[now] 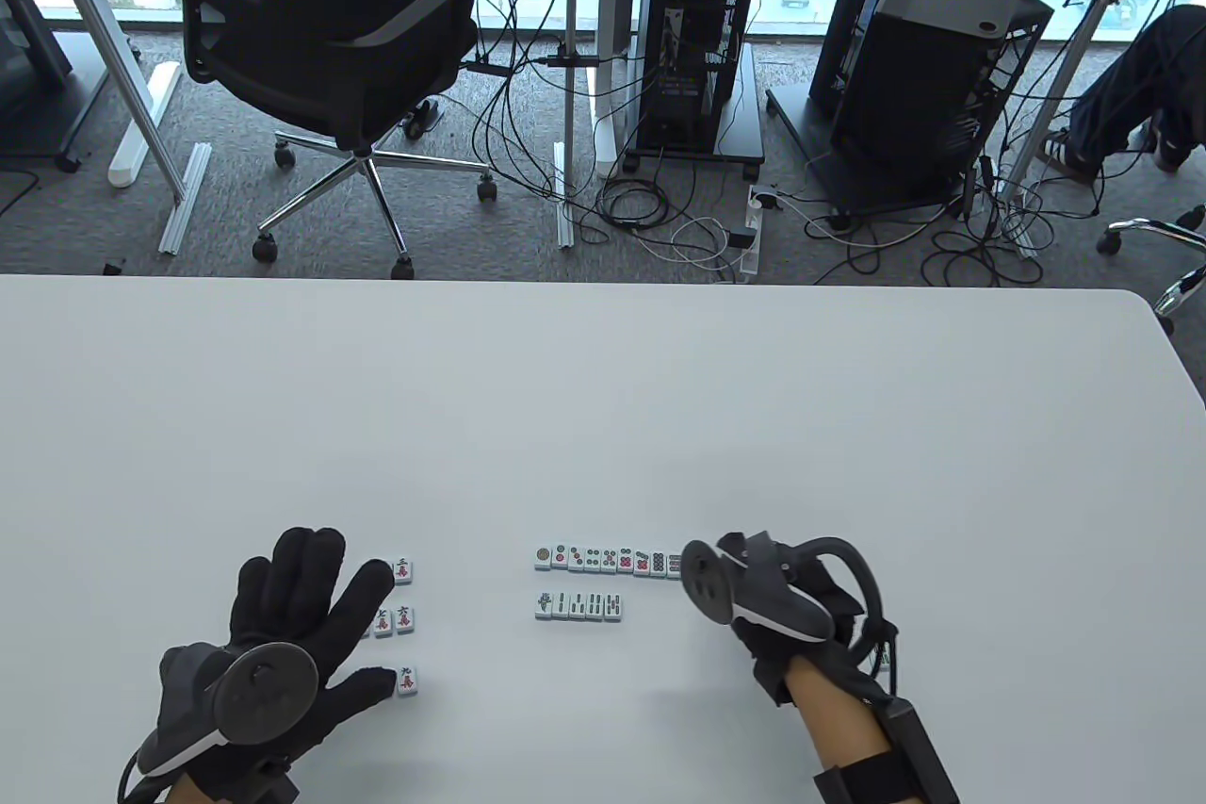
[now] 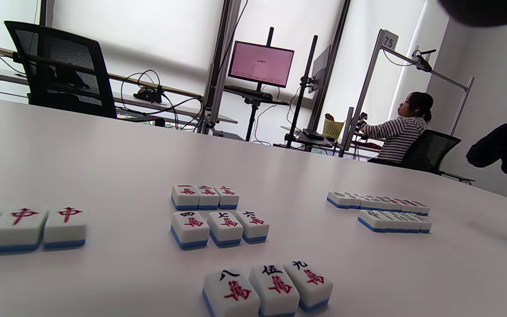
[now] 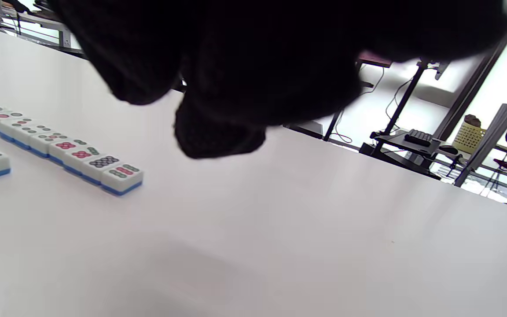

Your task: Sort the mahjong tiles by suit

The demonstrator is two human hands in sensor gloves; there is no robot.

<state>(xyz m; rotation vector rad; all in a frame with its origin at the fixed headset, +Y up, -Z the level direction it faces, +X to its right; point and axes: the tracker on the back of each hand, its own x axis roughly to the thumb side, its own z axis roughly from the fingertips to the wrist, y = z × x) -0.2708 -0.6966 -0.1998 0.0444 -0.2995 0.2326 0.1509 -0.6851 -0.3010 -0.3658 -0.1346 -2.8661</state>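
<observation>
My left hand (image 1: 292, 615) lies flat with its fingers spread over the character tiles, holding nothing. Its thumb tip is beside the nine-character tile (image 1: 407, 680). In the left wrist view these character tiles (image 2: 220, 226) form three rows of three, with red dragon tiles (image 2: 38, 224) to their left. The circle-suit row (image 1: 608, 559) (image 3: 64, 152) and the shorter bamboo row (image 1: 579, 606) lie mid-table. My right hand (image 1: 777, 611) hovers just right of the circle row. Its fingers (image 3: 218, 132) hang loosely curled, with nothing seen in them.
The white table (image 1: 603, 427) reaches far beyond the tiles. Behind its far edge are an office chair (image 1: 330, 50), computer towers (image 1: 697, 41) and floor cables. A seated person (image 2: 398, 132) works at a distant desk.
</observation>
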